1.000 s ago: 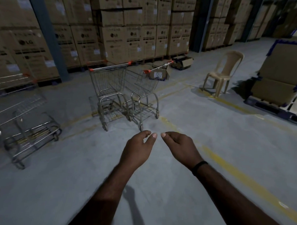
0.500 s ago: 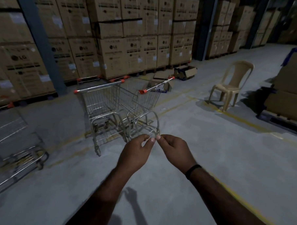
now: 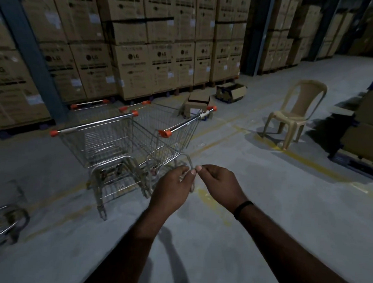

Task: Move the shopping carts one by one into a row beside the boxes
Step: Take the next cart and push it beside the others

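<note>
Steel wire makes the two shopping carts that stand close together at 11 o'clock from the hands, the left cart and the right cart, both well short of the boxes stacked at 12 o'clock; their orange-tipped bars point to different sides, so I judge they are not yet in the row; two rear handles show behind them, just beside the boxes, probably of carts already parked there, but the baskets are hard to make out in the dim light; the left hand and the right hand are held forward, fingers loosely curled and fingertips almost meeting, holding nothing that I can see, perhaps ready to take a bar; a tube of the right cart's lower frame passes behind the fingertips, and I judge it is not touched; one more cart at 8 o'clock is cut off by the edge and blurred; a plastic chair stands at 2 o'clock
</note>
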Tool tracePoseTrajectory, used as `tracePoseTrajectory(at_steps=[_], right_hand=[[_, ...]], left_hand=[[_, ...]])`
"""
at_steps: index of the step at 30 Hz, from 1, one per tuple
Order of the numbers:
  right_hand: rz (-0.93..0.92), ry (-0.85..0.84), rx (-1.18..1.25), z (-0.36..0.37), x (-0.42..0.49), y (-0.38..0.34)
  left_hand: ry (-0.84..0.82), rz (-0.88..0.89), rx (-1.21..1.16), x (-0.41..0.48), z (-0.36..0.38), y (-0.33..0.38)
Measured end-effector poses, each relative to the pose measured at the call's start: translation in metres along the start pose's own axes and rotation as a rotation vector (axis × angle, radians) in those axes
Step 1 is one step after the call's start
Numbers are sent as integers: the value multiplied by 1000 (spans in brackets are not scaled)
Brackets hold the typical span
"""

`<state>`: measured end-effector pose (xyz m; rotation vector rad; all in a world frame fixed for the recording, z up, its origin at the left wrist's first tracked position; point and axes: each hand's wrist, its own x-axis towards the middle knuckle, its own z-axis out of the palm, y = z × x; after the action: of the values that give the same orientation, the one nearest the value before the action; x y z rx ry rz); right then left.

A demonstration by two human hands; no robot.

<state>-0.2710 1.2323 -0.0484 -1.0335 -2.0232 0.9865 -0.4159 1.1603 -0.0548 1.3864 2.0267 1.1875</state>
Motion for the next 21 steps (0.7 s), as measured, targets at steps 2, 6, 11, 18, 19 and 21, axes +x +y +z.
tracePoseTrajectory(at_steps=[2,6,11,18,19,21], right_hand=[[-9,-3,-24,-1,46,14],[35,13,-57,-11,131,44],[44,27,-54,-30,218,81],[-5,-8,-41,-53,338,129],[-18,-27,-34,-55,355,136],[-57,-74,-23,-60,390,148]], left_hand=[[2,-6,6,49,11,-9],[-7,-6,2,148,29,-18],[-33,5,-5,246,53,-17],[44,-30,-23,354,83,-16],[62,-44,-27,367,88,-16],[118,-55,-23,393,99,-16]])
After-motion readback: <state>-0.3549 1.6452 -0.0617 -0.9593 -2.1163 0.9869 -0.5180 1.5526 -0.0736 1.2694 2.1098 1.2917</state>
